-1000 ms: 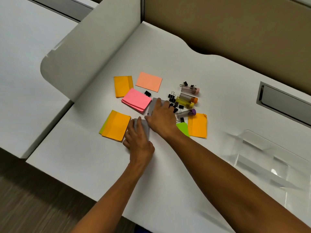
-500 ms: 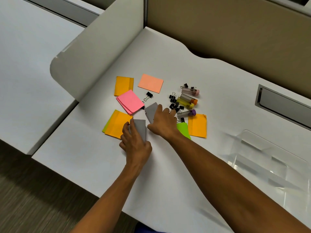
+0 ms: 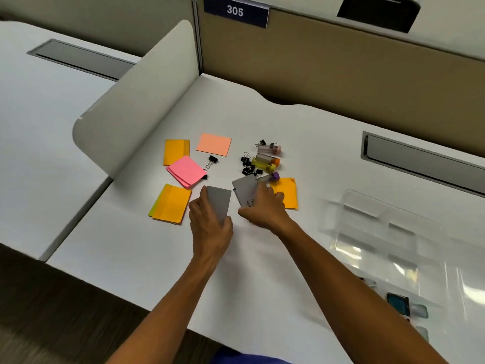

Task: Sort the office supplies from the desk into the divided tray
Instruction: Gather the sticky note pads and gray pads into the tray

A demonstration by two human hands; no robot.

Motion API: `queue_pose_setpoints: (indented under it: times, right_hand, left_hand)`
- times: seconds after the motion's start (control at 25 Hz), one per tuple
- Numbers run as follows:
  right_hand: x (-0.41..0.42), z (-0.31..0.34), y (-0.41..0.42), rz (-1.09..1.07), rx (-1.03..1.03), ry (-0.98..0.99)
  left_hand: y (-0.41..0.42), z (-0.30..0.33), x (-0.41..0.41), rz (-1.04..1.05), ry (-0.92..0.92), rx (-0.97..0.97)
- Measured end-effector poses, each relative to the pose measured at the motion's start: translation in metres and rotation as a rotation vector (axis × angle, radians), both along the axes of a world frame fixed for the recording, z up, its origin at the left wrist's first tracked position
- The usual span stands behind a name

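Two grey cards are held, one in each hand. The left hand is closed around a grey card, thumb on one edge and fingers on the other. The right hand is clamped on a second grey card, which looks to be a small stack. The gathering step is judged to be in hand — nothing is seen placed in the clear divided tray, which stands well apart at the right. Sticky notes, binder clips and small tubes lie on the desk. Next, the cards should probably be joined and carried to one compartment — a firm pinch is needed, since thin cards slide.
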State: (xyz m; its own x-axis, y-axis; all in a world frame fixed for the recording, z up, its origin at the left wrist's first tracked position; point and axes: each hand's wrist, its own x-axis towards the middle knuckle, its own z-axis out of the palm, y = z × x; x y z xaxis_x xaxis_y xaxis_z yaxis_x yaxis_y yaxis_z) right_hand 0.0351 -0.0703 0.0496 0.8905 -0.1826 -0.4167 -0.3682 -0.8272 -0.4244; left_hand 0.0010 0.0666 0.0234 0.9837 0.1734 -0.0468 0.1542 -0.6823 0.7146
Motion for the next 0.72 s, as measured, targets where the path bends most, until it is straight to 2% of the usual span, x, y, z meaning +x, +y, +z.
queue_pose_setpoints:
  times: [0.24, 0.4, 0.6, 0.72]
  right_hand:
    - [-0.056, 0.029, -0.085, -0.188, 0.155, -0.115]
    - [-0.097, 0.041, -0.144, -0.301, 0.362, -0.154]
    - [-0.151, 0.053, -0.215, -0.421, 0.411, -0.222]
    - [-0.177, 0.056, -0.251, -0.495, 0.418, -0.261]
  left_hand:
    - [-0.048, 0.023, -0.024, -0.164, -0.039, -0.046]
    - [-0.09, 0.031, -0.041, -0.272, -0.066, -0.054]
    - [-0.15, 0.04, -0.067, -0.411, -0.107, -0.128]
    - [-0.185, 0.048, -0.078, -0.51, -0.068, -0.102]
